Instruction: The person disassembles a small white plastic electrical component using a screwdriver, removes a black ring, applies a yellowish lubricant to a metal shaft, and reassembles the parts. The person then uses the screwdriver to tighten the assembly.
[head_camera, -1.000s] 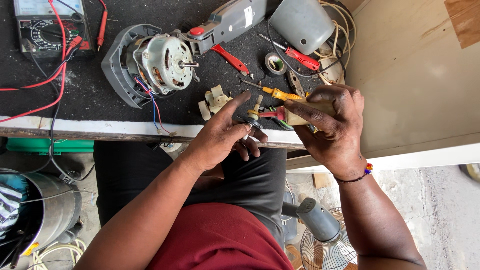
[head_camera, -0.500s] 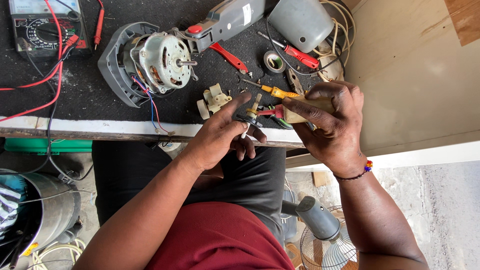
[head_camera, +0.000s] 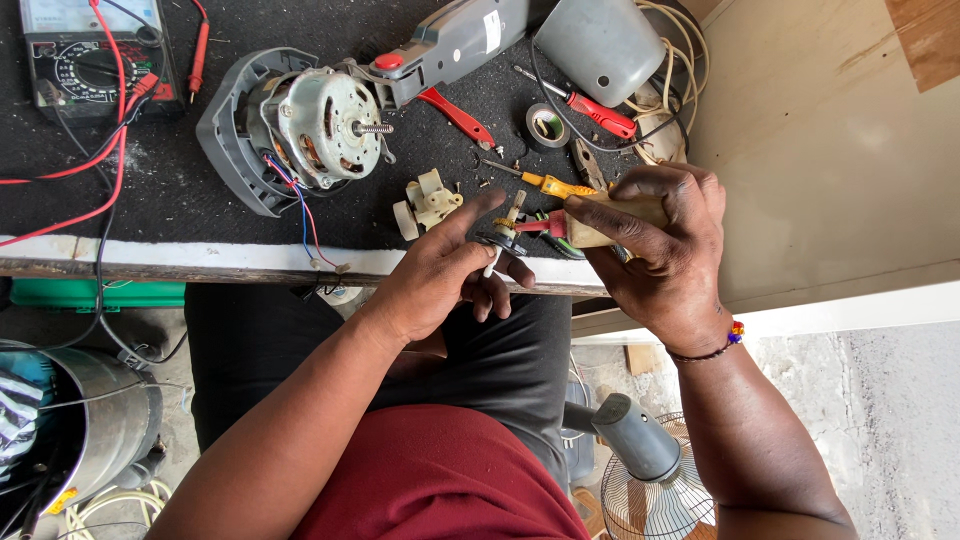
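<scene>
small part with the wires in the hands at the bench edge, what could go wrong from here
1. The left hand pinches the small wired part right over the bench edge; if the grip slips, it may drop to the floor.
2. Loose screws lie near both hands; the right hand, holding a beige block, could brush them off.
3. The yellow screwdriver tip is close to the fingers.

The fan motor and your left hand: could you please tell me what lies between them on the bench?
In the head view, a small cream plastic part lies on the black mat between the fan motor and the left hand.
</scene>
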